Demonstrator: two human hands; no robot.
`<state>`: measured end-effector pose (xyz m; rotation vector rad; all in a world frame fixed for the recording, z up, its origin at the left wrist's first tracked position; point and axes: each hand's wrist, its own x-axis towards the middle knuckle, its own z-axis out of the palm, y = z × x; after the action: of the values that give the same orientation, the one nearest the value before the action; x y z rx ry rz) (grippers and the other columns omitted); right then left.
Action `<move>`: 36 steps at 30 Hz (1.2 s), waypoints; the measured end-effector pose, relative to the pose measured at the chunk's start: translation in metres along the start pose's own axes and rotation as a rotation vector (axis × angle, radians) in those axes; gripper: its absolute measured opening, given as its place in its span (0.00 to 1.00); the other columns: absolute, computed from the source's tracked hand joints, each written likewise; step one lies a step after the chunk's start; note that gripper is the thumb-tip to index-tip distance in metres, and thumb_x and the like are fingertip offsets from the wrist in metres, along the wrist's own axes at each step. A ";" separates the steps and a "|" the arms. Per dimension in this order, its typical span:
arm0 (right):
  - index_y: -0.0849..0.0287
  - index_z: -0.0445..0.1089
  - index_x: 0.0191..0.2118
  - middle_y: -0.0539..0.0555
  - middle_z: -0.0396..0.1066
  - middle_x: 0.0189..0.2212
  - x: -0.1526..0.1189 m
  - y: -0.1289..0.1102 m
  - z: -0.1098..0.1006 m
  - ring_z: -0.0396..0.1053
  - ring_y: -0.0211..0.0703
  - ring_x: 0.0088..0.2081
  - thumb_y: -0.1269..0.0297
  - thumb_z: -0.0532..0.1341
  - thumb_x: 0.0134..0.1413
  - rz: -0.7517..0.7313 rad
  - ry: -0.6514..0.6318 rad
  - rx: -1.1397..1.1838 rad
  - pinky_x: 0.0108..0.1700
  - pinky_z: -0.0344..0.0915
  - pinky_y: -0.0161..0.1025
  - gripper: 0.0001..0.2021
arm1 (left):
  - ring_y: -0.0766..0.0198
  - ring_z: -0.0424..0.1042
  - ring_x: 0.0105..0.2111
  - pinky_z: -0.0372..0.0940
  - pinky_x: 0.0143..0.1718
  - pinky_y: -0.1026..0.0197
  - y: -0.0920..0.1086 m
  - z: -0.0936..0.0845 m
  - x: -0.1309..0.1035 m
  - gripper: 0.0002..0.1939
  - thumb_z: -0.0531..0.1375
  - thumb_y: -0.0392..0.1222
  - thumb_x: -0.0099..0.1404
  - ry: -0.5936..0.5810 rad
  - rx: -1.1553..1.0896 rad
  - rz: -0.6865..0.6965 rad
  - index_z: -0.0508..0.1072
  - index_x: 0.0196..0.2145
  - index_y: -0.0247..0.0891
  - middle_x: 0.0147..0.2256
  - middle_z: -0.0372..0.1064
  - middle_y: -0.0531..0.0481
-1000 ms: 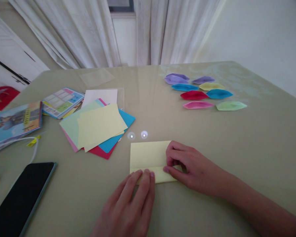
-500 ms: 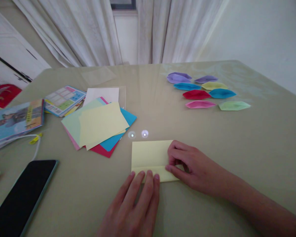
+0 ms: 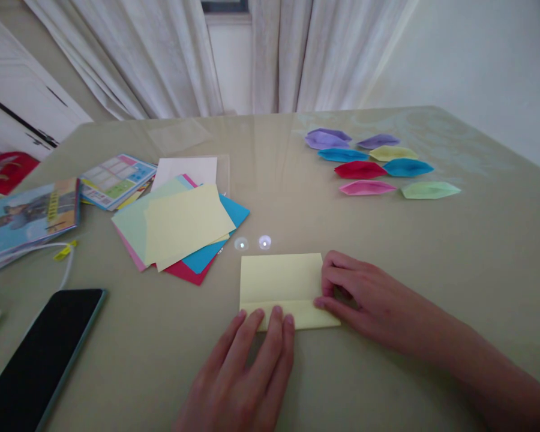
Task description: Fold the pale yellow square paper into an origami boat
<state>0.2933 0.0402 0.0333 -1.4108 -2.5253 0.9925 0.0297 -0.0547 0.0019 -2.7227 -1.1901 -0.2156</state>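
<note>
A pale yellow sheet of paper lies on the table in front of me, with a narrow strip folded along its near side. My left hand rests on that strip, its fingers stretched out flat and slightly apart. At the sheet's right end, my right hand has its fingers curled in, and its thumb tip presses on the folded strip. The right hand's fingers are closed on the paper's edge; their undersides are hidden.
Loose coloured sheets are stacked left of centre, near booklets and a magazine. A phone with a white cable lies at the near left. Several folded paper boats stand at the back right of the table.
My right hand has slid a little to the right along the folded strip, uncovering more of the sheet's right end. The left hand stays almost in place.
</note>
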 end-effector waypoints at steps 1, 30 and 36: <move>0.58 0.68 0.33 0.52 0.67 0.39 -0.001 0.000 -0.001 0.69 0.44 0.38 0.66 0.64 0.70 0.002 0.000 0.001 0.42 0.64 0.41 0.11 | 0.49 0.65 0.61 0.63 0.62 0.48 0.000 0.000 0.000 0.25 0.52 0.38 0.77 -0.004 0.004 0.016 0.68 0.68 0.39 0.64 0.71 0.49; 0.58 0.76 0.36 0.53 0.74 0.33 -0.005 -0.021 0.010 0.69 0.45 0.36 0.68 0.58 0.73 -0.489 -0.035 -0.323 0.37 0.58 0.43 0.12 | 0.53 0.66 0.61 0.69 0.60 0.51 -0.008 -0.004 0.002 0.28 0.53 0.34 0.76 -0.109 -0.050 0.052 0.65 0.70 0.42 0.66 0.68 0.50; 0.58 0.76 0.34 0.52 0.73 0.33 -0.008 -0.023 0.007 0.69 0.43 0.35 0.67 0.59 0.72 -0.445 -0.063 -0.283 0.37 0.58 0.42 0.13 | 0.52 0.67 0.60 0.70 0.59 0.50 -0.007 -0.006 0.003 0.28 0.53 0.34 0.76 -0.109 -0.071 0.031 0.64 0.71 0.42 0.66 0.70 0.52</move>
<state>0.2778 0.0221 0.0428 -0.8022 -2.9263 0.6285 0.0260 -0.0498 0.0091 -2.8459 -1.1879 -0.1082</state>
